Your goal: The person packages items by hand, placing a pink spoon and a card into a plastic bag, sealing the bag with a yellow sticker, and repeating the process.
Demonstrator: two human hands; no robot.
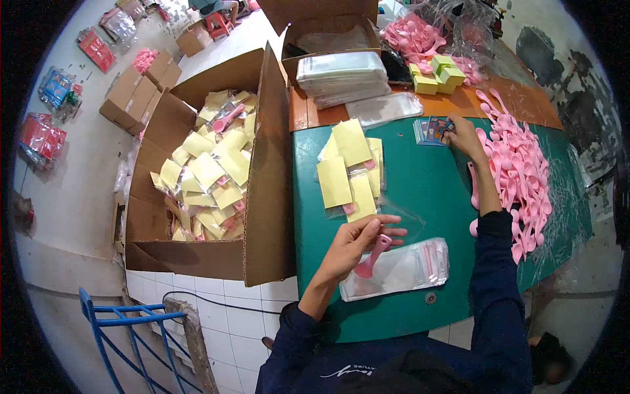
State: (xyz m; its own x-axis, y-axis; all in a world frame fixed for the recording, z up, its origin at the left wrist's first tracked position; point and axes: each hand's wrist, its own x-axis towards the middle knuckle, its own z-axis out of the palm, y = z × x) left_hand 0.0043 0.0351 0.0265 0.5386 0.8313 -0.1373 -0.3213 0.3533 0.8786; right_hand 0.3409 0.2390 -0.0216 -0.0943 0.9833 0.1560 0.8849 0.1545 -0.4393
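- At far left, hung on the wall, red packets (42, 141) and blue packets (56, 87); at lower left, blue metal railing (131, 322) beside white floor tiles (220, 308).
- Next, tall open cardboard carton (269, 164), well filled with clear packets carrying yellow cards (210, 169), one pink spoon visible near the top.
- On the left part of the green surface (453, 197), overlapping heap of yellow-card packets (351, 164); behind, on the brown strip, thick stack of clear plastic sleeves (344, 72).
- Holds a pink measuring spoon (371, 261) in the left hand (365, 238), clamped on the handle, bowl pointing down above a flat pile of clear bags (400, 268); thin transparent film (408, 215) just beside the fingertips, cannot tell whether gripped too.
- Reaches farther over with the right hand (462, 136), fingertips touching the right end of a small stack of blue printed cards (430, 131); cannot tell whether pinched on any card.
- Behind those cards, small yellow boxes (438, 75), close to a bagged mass of pink spoons (412, 35).
- At right, beyond the right forearm, large loose pile of pink spoons (517, 177).
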